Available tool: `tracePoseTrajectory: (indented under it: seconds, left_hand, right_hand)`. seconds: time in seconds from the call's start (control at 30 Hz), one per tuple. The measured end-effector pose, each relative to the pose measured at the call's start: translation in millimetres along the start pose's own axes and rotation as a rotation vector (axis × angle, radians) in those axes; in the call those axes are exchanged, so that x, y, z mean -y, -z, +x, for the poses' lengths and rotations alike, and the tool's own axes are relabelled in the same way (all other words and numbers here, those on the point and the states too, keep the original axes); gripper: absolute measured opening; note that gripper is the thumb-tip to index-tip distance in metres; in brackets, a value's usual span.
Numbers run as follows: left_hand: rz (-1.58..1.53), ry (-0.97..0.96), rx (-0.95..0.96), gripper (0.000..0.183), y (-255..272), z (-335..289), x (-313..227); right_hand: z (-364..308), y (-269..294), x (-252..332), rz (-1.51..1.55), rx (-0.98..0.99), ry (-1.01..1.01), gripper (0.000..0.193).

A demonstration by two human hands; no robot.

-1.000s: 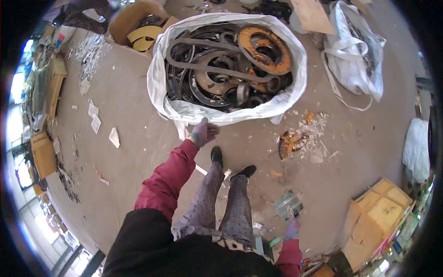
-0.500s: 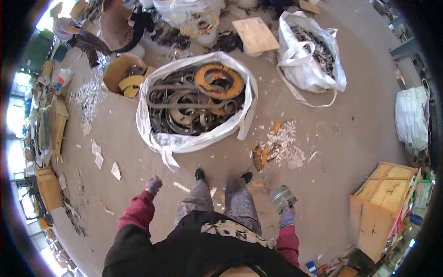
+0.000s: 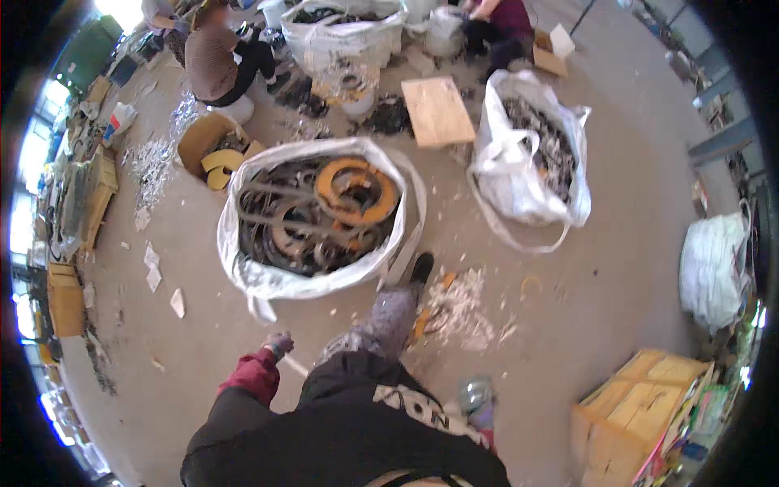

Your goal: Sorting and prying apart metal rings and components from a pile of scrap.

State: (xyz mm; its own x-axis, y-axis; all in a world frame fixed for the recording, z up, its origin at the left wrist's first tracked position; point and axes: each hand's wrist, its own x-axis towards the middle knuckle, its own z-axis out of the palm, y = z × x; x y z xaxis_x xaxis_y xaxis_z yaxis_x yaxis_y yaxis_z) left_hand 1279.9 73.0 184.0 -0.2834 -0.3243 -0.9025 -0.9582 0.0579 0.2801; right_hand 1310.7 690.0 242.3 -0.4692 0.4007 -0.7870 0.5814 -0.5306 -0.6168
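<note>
My right hand (image 3: 482,417), in a purplish glove, hangs low at my right side, closed on a clear, greenish round container (image 3: 475,393) that looks like a jar; the picture is smeared there. Out to my left, my gloved left hand (image 3: 280,345) has its fingers curled in, with nothing visible in them. Ahead of my feet stands a white bulk bag (image 3: 304,290) full of rusty metal rings and loops, an orange ring (image 3: 378,213) on top. Beside my forward foot lies a heap of pale scraps (image 3: 461,312) with orange pieces.
At the right front is a second white bag (image 3: 507,191) of dark shreds, its strap loop lying on the floor. A wooden board (image 3: 438,112) and a cardboard box (image 3: 195,146) lie beyond. Wooden crates (image 3: 641,406) stand right. Two people (image 3: 213,65) sit or crouch farther off, among others.
I have stepped forward, one foot now beside the bag of metal rings, and the view has shifted. My right hand with the container has come in closer to my body. My left hand stays curled.
</note>
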Motion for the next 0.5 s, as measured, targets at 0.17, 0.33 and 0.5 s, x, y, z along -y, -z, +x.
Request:
tracePoseTrajectory:
  seconds: [0.17,0.33,0.5]
  left_hand:
    - [0.522,-0.111,0.086,0.04,-44,127,-59]
    - [0.763,-1.065,-0.387,0.037,-88,115,-299]
    - [-0.32,-0.523,-0.008,0.039,-109,35,-475]
  right_hand:
    - [83,-44,73,-0.019,0.063,0.043,0.056]
    - [90,-89,169,-0.158,0.088,-0.024,0.056]
    - [172,-170,290,-0.21,0.157,-0.014,0.057]
